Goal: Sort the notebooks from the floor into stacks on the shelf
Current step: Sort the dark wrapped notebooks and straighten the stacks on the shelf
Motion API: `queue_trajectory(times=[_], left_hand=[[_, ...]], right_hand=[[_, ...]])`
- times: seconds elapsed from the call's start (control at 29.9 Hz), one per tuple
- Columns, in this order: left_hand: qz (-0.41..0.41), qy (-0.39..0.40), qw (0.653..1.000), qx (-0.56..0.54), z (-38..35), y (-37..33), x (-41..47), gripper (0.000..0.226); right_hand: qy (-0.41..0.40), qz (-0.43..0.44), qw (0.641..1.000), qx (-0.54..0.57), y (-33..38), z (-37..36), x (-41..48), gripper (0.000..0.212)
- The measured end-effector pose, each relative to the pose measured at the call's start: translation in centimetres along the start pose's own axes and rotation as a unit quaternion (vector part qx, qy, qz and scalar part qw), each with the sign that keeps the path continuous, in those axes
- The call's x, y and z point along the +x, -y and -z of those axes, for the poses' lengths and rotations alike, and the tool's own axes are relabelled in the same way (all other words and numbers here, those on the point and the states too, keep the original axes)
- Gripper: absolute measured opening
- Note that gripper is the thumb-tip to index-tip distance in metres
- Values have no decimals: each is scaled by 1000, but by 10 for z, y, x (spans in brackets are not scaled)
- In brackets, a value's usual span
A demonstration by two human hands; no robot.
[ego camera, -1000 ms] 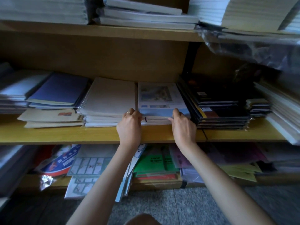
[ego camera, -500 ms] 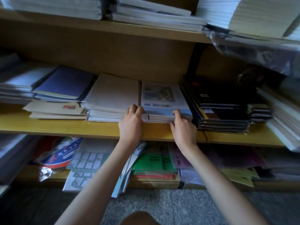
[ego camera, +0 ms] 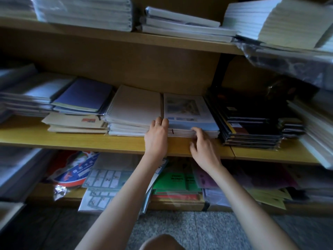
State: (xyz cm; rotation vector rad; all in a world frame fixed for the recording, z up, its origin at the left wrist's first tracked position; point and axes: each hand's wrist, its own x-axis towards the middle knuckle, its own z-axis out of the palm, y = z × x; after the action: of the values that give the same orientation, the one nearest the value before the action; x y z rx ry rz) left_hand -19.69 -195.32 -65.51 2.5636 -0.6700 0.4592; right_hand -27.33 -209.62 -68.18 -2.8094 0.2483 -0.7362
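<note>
Left hand (ego camera: 156, 139) and right hand (ego camera: 203, 148) touch the notebook stack (ego camera: 187, 110)

Green folders (ego camera: 177, 179) lie beside grid-printed sheets (ego camera: 106, 179), a red-blue packet (ego camera: 75, 170) and yellow papers (ego camera: 270, 197).

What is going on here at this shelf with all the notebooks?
A person seems to be squaring up the picture-cover stack of notebooks on the middle shelf. The left hand rests at its front left corner, next to the white spiral stack. The right hand touches the stack's front edges with its fingertips. No notebook is lifted off the stack.
</note>
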Motion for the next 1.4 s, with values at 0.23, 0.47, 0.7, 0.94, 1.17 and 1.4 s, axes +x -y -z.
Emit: queue_trajectory(times=[0.23,0.47,0.7,0.94,1.17,1.4], left_hand=[[34,-185,976,-112,46,51,-10,40],[161,-48,975,-145,55,138,-6,84],[179,-82,971,-136,46,142,-5,94],[195,-125,964,-133,41,140,0,88],[218,-134,964,-69,37,146,9,78],[158,-134,970,-128,46,146,-3,64]], right_hand=[[-82,14,996,-11,48,6,-1,42],[-86,117,986,-77,109,-18,33,43],[-102,94,972,-187,119,-39,50,58],[-135,76,972,-176,119,-48,54,47],[-144,66,973,-169,122,-52,55,42],[-141,66,973,-169,117,-47,50,31]])
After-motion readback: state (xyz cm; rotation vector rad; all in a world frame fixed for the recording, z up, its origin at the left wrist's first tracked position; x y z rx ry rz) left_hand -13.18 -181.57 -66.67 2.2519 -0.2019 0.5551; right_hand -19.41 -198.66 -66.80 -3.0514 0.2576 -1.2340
